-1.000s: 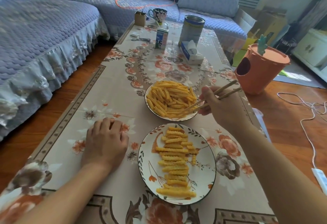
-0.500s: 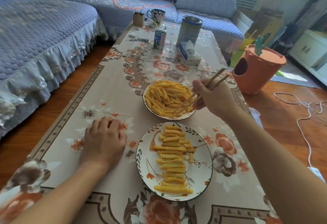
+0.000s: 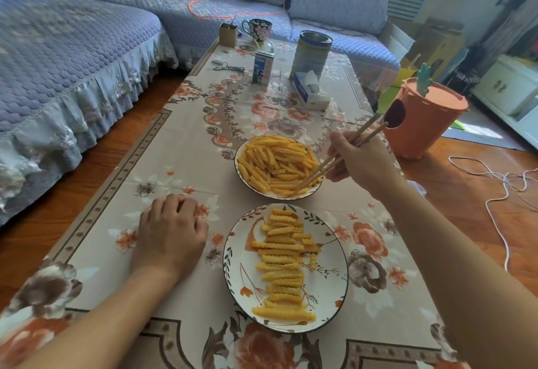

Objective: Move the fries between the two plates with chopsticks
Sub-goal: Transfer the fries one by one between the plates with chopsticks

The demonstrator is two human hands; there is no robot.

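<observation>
Two plates stand on the flowered table. The far plate [image 3: 314,189] holds a loose heap of crinkle fries [image 3: 270,162]. On the near plate [image 3: 332,278], fries [image 3: 281,264] lie in a row of crosswise pieces. My right hand [image 3: 359,162] grips a pair of wooden chopsticks [image 3: 329,162] just right of the far plate. Their tips reach down into the heap at its near right edge. Whether they pinch a fry I cannot tell. My left hand [image 3: 171,231] rests on the tablecloth left of the near plate, fingers loosely curled, holding nothing.
At the table's far end stand a milk carton [image 3: 263,67], a tall tin [image 3: 311,54], a tissue box [image 3: 310,90], a flowered mug [image 3: 257,29] and scissors [image 3: 228,68]. An orange bin [image 3: 422,127] stands right of the table, white cable [image 3: 500,194] on the floor, sofa on the left.
My right hand has drawn left, closer to the far plate, and the chopsticks have tipped steeper with their tips lower in the heap. The left hand has stayed put.
</observation>
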